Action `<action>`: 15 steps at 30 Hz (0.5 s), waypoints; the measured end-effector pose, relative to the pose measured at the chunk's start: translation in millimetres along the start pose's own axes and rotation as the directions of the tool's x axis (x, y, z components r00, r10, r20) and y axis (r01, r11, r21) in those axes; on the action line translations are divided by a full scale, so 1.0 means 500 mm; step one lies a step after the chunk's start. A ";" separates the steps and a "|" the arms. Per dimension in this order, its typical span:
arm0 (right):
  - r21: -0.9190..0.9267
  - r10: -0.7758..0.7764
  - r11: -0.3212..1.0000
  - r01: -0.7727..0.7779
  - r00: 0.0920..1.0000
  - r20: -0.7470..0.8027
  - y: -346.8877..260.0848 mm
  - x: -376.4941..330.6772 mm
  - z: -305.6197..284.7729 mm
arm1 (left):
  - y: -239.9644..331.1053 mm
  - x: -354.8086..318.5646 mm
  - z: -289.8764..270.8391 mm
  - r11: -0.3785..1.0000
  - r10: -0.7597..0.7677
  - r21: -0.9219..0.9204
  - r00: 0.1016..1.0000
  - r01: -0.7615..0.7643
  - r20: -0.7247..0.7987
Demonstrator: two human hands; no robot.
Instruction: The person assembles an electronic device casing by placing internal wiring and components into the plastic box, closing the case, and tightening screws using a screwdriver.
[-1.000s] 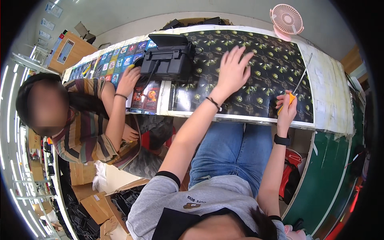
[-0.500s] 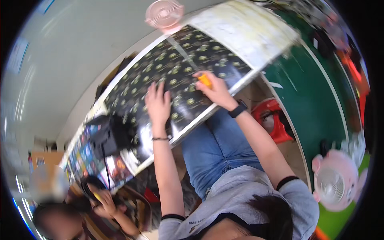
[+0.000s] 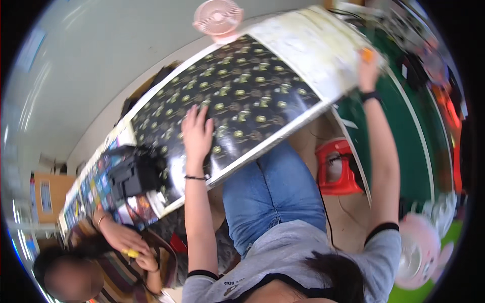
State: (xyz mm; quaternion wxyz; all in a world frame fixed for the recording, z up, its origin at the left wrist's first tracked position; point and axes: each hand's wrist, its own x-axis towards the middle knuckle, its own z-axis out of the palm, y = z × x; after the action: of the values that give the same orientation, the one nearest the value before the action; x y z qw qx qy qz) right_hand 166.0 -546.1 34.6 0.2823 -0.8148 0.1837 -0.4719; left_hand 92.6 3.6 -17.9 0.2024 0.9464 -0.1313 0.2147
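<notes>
My left hand (image 3: 197,132) lies flat with fingers spread on a glossy black sheet (image 3: 237,108) printed with small pale green figures. The sheet covers the middle of the long white-edged table. My right hand (image 3: 369,73) is out at the table's right end, over the edge of the white stained surface (image 3: 308,48). It is closed around a small orange object (image 3: 367,54), blurred, whose kind I cannot make out.
A pink fan (image 3: 218,19) stands at the far edge. Left on the table is a black device (image 3: 132,177) with a cable. A co-worker (image 3: 121,237) sits lower left, holding something yellow. A red stool (image 3: 337,184), a green surface (image 3: 399,116) and another pink fan (image 3: 419,247) are at right.
My right hand has swung from the black sheet to the table's right end, still gripping the orange object. The pale strip across the sheet is gone. My left hand stays put.
</notes>
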 end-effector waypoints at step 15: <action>-0.597 -0.197 0.775 0.210 0.976 0.087 0.723 0.285 -0.299 | 0.366 -0.029 0.041 0.968 0.250 -0.083 0.916 -0.236 0.313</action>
State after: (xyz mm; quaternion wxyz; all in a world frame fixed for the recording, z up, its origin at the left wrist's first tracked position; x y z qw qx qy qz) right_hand 92.8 -948.9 -40.3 -0.0423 -0.8816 0.2323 -0.4088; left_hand 26.0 -165.0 18.4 0.1705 0.9405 -0.2834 0.0782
